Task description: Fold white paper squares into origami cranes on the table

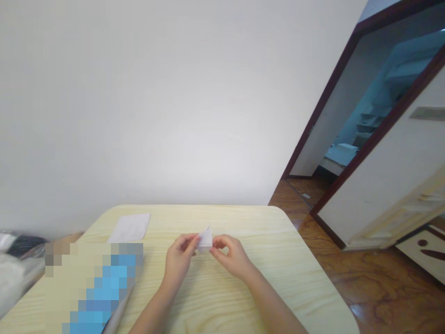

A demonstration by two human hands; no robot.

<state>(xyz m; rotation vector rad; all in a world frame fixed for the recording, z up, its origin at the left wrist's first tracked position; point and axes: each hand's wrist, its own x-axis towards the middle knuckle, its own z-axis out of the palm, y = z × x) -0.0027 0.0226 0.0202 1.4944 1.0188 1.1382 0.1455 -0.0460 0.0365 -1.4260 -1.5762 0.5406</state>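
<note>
A small piece of folded white paper (206, 240) is held up a little above the table, between my two hands. My left hand (181, 253) pinches its left side between thumb and fingers. On the other side, my right hand (230, 254) grips the lower right edge with thumb and fingertips. A thin pointed bit sticks up from the paper's top. The fingers behind the paper are partly hidden.
The light wooden table (215, 297) stands against a white wall. A white sheet (130, 227) lies at its far left. A pixelated patch with blue (107, 283) covers the near left. Beyond the right edge are a wooden floor (333, 264) and a doorway.
</note>
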